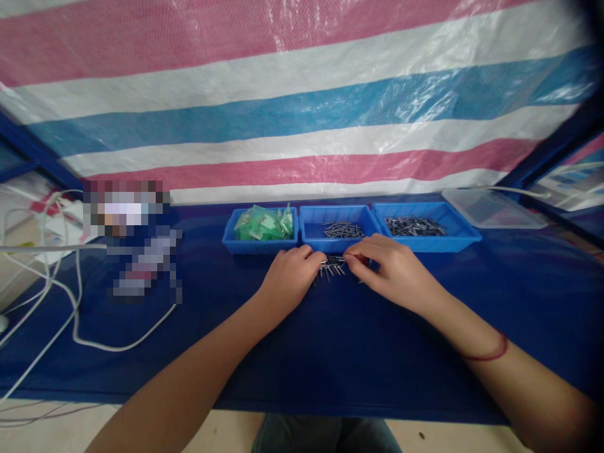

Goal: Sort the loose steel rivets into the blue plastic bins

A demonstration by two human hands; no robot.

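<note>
At the glossy blue tabletop [302,358], head view | left hand [290,278] half-curling, right hand [391,267] nearly pinching; grips blurring, holds uncertain | slim metal pins [333,268] lying loose before middle bin [325,217], seemingly partway handled | molded-plastic middle bin and right bin [429,244] holding more

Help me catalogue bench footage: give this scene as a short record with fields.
Left hand: at the left edge of the loose metal pins; grip unclear
Right hand: at their right edge; grip unclear
Left blue bin: green packets
Middle blue bin: similar pins
Right blue bin: thin metal pieces
Surface: dark blue table
Backdrop: striped sheet
</note>
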